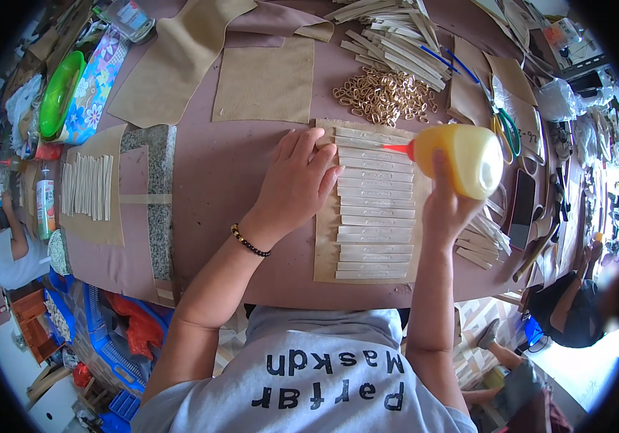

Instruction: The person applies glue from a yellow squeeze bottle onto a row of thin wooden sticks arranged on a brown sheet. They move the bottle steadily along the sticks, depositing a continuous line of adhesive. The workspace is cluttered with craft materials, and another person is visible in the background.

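Observation:
In my right hand [448, 208] is a yellowish squeeze bottle [468, 160] with a red nozzle, tipped sideways. Its thin tip points left, over one of the upper strips in a row of pale flat strips [376, 203]. The strips lie side by side on a tan leather sheet [327, 249], and wet-looking clear marks show along several of them. My left hand [291, 180] rests at the sheet's upper left edge, fingers apart, fingertips near the ends of the upper strips. It holds nothing.
Beyond the sheet lie a pile of gold metal rings [385, 95], bundled strips [399, 43] and tan leather pieces [262, 79]. To the right are green-handled scissors [504, 130] and a dark phone [521, 209]. More strips [87, 187] lie left, beside a speckled stone slab [161, 195]. Other people sit at both sides.

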Motion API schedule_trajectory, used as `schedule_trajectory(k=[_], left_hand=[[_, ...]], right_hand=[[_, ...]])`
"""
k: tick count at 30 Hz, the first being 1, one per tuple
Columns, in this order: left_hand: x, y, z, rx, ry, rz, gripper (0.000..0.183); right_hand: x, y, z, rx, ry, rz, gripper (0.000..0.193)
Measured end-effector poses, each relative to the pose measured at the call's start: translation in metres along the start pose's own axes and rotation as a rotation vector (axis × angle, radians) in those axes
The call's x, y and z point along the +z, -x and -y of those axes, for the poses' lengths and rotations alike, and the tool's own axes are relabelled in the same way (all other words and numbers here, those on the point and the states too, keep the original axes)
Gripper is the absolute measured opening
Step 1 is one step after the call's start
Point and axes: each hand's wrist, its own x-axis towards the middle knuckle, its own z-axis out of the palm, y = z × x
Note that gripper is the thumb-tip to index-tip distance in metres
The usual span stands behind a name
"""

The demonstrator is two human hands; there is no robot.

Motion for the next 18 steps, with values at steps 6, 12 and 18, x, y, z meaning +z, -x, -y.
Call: schedule_trajectory(k=[6,12,18], left_hand=[[0.000,0.000,0.000,0.000,-0.001,-0.009,0.030],[-0.001,0.001,0.000,0.000,0.000,-0.012,0.029],[0.002,0.003,0.001,0.000,-0.008,-0.016,0.029]], right_hand=[[0.038,0.012,0.013,-0.018,-0.047,0.108,0.046],[0.027,0.009,0.009,-0.022,-0.002,0.139,0.049],[-0.003,0.002,0.000,-0.031,-0.027,-0.028,0.045]])
